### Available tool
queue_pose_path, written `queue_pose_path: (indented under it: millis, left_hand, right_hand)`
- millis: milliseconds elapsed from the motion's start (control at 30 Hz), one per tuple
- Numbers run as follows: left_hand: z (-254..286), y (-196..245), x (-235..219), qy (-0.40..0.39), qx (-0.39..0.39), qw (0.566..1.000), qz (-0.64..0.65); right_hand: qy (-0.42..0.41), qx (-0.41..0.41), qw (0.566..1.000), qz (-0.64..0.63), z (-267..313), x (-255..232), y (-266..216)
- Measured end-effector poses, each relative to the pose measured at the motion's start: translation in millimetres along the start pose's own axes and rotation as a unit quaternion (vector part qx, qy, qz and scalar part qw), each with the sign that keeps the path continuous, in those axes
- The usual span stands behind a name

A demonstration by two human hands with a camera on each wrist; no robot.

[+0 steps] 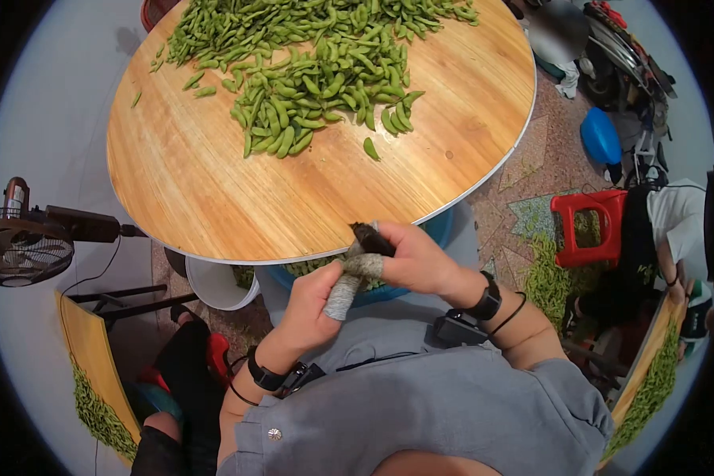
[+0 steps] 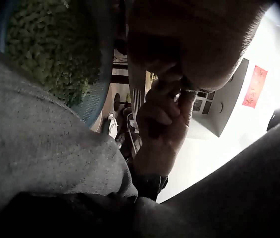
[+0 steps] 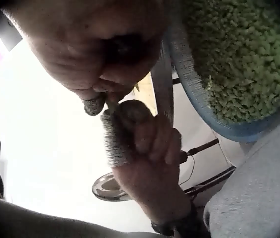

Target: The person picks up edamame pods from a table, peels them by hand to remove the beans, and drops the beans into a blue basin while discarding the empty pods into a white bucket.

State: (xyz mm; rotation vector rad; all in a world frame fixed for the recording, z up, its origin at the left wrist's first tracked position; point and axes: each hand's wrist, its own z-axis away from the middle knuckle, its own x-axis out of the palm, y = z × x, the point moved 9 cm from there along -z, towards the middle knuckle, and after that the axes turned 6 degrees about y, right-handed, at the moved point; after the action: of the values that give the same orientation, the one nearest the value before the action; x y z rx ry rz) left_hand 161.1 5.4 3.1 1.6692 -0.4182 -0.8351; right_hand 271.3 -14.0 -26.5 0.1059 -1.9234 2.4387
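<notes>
In the head view both hands meet just off the round table's near edge. The right hand (image 1: 420, 258) has its fingers curled round a dark object (image 1: 370, 240); its thumb wears a grey wrap (image 1: 365, 266). Against it, the left hand (image 1: 313, 305) is curled, also with a grey-wrapped thumb (image 1: 341, 297). A bit of green pod (image 3: 112, 105) shows between the fingertips in the right wrist view, pinched by the left hand (image 3: 150, 153). Green pods (image 1: 317, 87) lie heaped on the table (image 1: 214, 190). Fingers hide most of the pod.
Below the hands a blue basket (image 3: 199, 106) holds shelled green beans (image 3: 249, 59). A white bucket (image 1: 226, 295) stands at its left. At far left is a fan (image 1: 28, 246); at right, a red stool (image 1: 591, 226), pods on the floor (image 1: 546, 274) and a seated person (image 1: 678, 214).
</notes>
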Motion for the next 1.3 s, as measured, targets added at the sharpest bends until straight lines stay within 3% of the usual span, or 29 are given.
queue_pose_path:
  millis: [67, 100, 133, 167, 267, 300, 333, 367, 400, 500, 567, 667, 733, 800, 867, 1000, 1067, 1200, 1300]
  left_hand:
    - [3.7, 6.0, -3.4, 0.016, 0.043, 0.999, 0.026]
    - [11.2, -18.6, 3.2, -0.018, -0.136, 0.951, 0.278]
    - [28.3, -32.5, 21.4, -0.051, -0.302, 0.809, 0.501]
    - [33.4, -35.7, 27.8, -0.065, -0.299, 0.743, 0.595]
    - [33.3, -31.3, 26.3, -0.083, -0.305, 0.746, 0.586]
    - [32.8, -31.7, 26.8, -0.084, -0.304, 0.746, 0.586]
    - [30.6, -41.7, 18.5, -0.054, -0.282, 0.851, 0.44]
    - [27.7, -47.9, 7.7, -0.021, -0.25, 0.927, 0.28]
    - [28.0, -50.2, 8.6, -0.02, -0.249, 0.927, 0.281]
    - [35.9, -66.8, 7.0, 0.007, -0.282, 0.924, 0.259]
    - [34.2, -71.4, -8.3, 0.073, -0.248, 0.946, 0.195]
    - [33.0, -73.2, -15.1, 0.092, -0.195, 0.97, 0.109]
    - [31.4, -67.9, -11.3, 0.091, -0.165, 0.979, 0.081]
    - [27.7, -61.4, -8.4, 0.085, -0.13, 0.987, 0.052]
    - [23.3, -49.7, -8.3, 0.081, -0.063, 0.995, -0.02]
    - [23.3, -44.2, -13.2, 0.096, -0.062, 0.993, -0.02]
    - [25.8, -48.4, -11.2, 0.084, -0.064, 0.994, -0.032]
    - [25.6, -49.5, -9.2, 0.079, -0.067, 0.993, -0.052]
    - [23.3, -35.5, -6.4, 0.068, -0.023, 0.996, -0.06]
  right_hand:
    - [-0.017, -0.002, 0.999, -0.042, 3.7, 5.9, -3.5]
    - [-0.035, 0.002, 0.999, -0.041, 6.2, 10.0, -0.1]
    - [-0.054, 0.006, 0.998, -0.04, 8.1, 14.8, -0.1]
    - [-0.075, 0.002, 0.996, -0.057, 11.8, 19.9, -6.4]
    - [-0.068, -0.033, 0.997, -0.023, 15.4, 23.2, -8.8]
    - [-0.024, -0.165, 0.98, 0.104, 8.7, 21.9, -18.9]
    - [-0.024, -0.165, 0.98, 0.104, 12.1, 21.0, -14.4]
    - [0.001, -0.17, 0.961, 0.22, 16.2, 18.1, -12.5]
    - [0.024, -0.172, 0.927, 0.333, 18.0, 16.8, -16.7]
    - [0.056, -0.186, 0.901, 0.388, 19.4, 17.2, -7.5]
    - [0.055, -0.208, 0.897, 0.387, 20.4, 12.7, -7.1]
    - [0.094, -0.268, 0.88, 0.381, 27.6, 12.6, -12.0]
    - [0.109, -0.119, 0.933, 0.323, 21.4, -1.2, 3.0]
    - [0.108, -0.079, 0.954, 0.27, 18.1, 0.2, 7.1]
    - [0.117, 0.012, 0.986, 0.12, 16.6, 3.7, 12.8]
    - [0.104, 0.061, 0.986, 0.118, 17.7, 4.1, 20.9]
    - [0.096, 0.092, 0.99, 0.044, 19.9, 5.6, 35.3]
    - [0.1, 0.089, 0.991, 0.017, 20.4, 6.6, 30.1]
    - [0.065, 0.13, 0.988, -0.052, 19.9, 13.8, 38.4]
